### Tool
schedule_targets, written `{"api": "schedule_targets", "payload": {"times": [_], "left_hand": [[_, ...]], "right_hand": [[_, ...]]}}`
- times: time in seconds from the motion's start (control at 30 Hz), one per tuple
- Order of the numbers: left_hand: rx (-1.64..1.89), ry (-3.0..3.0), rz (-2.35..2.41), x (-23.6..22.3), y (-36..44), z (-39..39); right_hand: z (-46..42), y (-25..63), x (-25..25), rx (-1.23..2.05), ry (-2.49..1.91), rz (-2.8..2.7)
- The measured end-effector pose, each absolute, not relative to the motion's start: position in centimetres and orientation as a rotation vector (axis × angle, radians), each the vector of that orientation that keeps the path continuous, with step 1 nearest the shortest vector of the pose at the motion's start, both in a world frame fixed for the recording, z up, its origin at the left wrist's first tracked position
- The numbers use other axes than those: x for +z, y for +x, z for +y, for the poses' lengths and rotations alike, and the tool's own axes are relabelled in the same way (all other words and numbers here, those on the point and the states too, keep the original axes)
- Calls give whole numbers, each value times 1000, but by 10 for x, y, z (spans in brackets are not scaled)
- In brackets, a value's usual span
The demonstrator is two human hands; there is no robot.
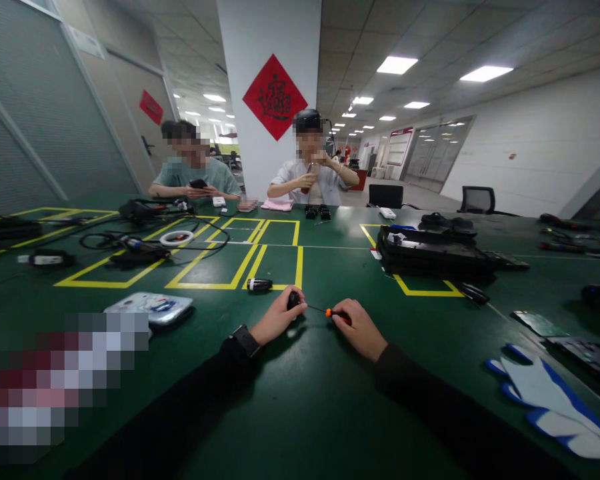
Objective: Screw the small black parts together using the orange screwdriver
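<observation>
My left hand (276, 316) is closed around a small black part (293, 300), whose exact kind I cannot make out. A screwdriver (329, 312) with an orange and black handle sits in the closed fingers of my right hand (360, 328). Its thin shaft points left, toward the black part; whether the tip touches it is too small to tell. Both hands are low over the green table (300, 400). Just beyond my left hand lies a black cylindrical piece with a white end (259, 285), near the yellow tape.
Black cables (140, 243) and a white ring (176, 238) lie at left, behind a pale case (153, 308). Stacked black housings (430, 253) stand at right, with blue-and-white gloves (550, 393) nearer me. Two people (313, 180) sit across the table.
</observation>
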State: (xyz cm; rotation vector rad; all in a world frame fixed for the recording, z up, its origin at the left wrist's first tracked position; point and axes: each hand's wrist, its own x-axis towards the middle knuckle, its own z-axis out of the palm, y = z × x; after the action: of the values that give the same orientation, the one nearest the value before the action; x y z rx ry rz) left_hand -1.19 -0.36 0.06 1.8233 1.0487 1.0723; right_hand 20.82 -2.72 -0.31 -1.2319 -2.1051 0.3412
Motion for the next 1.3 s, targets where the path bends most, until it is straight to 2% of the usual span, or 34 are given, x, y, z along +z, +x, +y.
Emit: {"api": "schedule_targets", "payload": {"times": [0.3, 1.3], "left_hand": [[1083, 1812, 1047, 0, -10, -4], [1072, 1821, 1016, 3, -11, -5]], "right_hand": [[-31, 208, -1, 426, -1235, -2083], [-29, 208, -2, 385, -1225, -2032]]}}
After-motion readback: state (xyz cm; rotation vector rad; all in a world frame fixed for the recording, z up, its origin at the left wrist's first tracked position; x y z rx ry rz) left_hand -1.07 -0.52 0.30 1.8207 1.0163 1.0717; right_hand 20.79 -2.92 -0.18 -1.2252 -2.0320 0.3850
